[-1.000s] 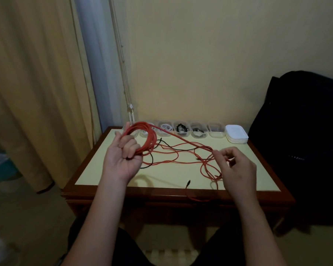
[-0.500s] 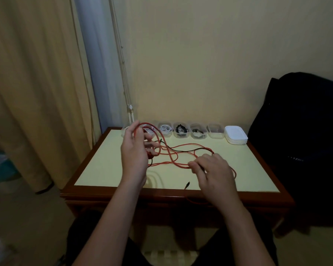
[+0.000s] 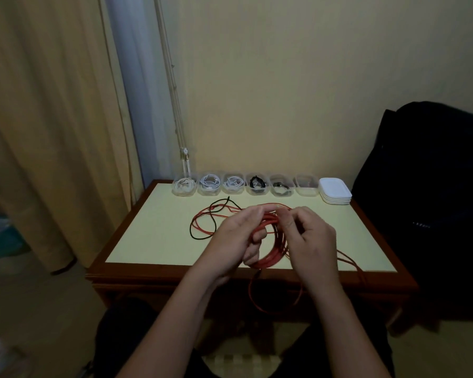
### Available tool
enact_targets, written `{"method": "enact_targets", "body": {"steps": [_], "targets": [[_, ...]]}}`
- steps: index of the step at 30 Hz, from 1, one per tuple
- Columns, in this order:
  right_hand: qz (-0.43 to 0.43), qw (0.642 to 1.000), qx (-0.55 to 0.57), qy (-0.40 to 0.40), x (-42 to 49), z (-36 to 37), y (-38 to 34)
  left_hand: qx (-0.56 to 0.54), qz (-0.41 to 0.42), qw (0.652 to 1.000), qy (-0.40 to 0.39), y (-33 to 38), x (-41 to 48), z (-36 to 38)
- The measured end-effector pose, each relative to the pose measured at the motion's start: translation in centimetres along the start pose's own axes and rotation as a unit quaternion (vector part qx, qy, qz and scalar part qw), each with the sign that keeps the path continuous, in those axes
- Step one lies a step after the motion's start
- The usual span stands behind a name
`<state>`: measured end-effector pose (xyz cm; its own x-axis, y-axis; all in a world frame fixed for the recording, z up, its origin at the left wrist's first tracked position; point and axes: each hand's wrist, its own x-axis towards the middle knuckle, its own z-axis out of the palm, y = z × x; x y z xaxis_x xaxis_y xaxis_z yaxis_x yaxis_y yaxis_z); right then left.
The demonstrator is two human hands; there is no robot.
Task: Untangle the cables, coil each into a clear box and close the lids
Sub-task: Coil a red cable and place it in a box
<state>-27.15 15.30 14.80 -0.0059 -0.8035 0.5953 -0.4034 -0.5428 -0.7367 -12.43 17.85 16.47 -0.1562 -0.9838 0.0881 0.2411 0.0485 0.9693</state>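
So there's a tan curtain [image 3: 38, 132] hanging off to the left, then a wooden table [image 3: 153, 241] with a pale yellow top. On the left half of the top lies a thin black cable [image 3: 191, 229], looped loosely and crossing over some slack strands of the red cable [image 3: 271, 257].

The person's sitting at the near edge. Their left hand [image 3: 238, 238] is curled round a bundled coil of that red cable, holding it up just above the near-middle of the table. The right hand [image 3: 311, 241] is right beside it, thumb and fingertips pinching a strand at the top of the coil. One red loop droops over the near edge between the arms, and more red trails off toward the near right corner.

Along the far edge sits a row of six clear boxes [image 3: 257, 184], lids off: the three on the left hold white cables, the next two hold dark ones, and I can't tell what's in the last. At the far right corner there's a stack of white lids [image 3: 335, 190], just beside that last box. Past the right edge there's a big black bag [image 3: 434, 200].
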Motion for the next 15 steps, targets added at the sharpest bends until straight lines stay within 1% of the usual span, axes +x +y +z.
{"method": "enact_targets", "body": {"steps": [1, 3, 5, 8, 12, 15], "targets": [[0.024, 1.0, 0.006, 0.011, 0.01, -0.01, 0.0, -0.059, -0.014, 0.998, -0.011, 0.05, -0.04, 0.21], [0.065, 0.998, 0.01, 0.02, 0.09, -0.09, 0.01, -0.137, -0.027, 0.99, -0.025, 0.19, -0.12, 0.48], [0.105, 0.994, 0.022, -0.015, 0.16, -0.26, -0.05, -0.176, -0.025, 0.984, -0.033, 0.32, -0.07, 0.49], [0.13, 0.986, 0.054, -0.095, -0.04, -0.18, -0.68, -0.18, -0.017, 0.983, -0.024, 0.34, 0.08, 0.34], [0.101, 0.989, 0.042, -0.095, -0.13, 0.1, -0.62, -0.163, -0.017, 0.987, 0.003, 0.08, 0.27, 0.46], [0.099, 0.99, 0.028, -0.097, -0.02, 0.2, -0.28, -0.161, -0.019, 0.987, 0.011, -0.02, 0.37, 0.6]]}}
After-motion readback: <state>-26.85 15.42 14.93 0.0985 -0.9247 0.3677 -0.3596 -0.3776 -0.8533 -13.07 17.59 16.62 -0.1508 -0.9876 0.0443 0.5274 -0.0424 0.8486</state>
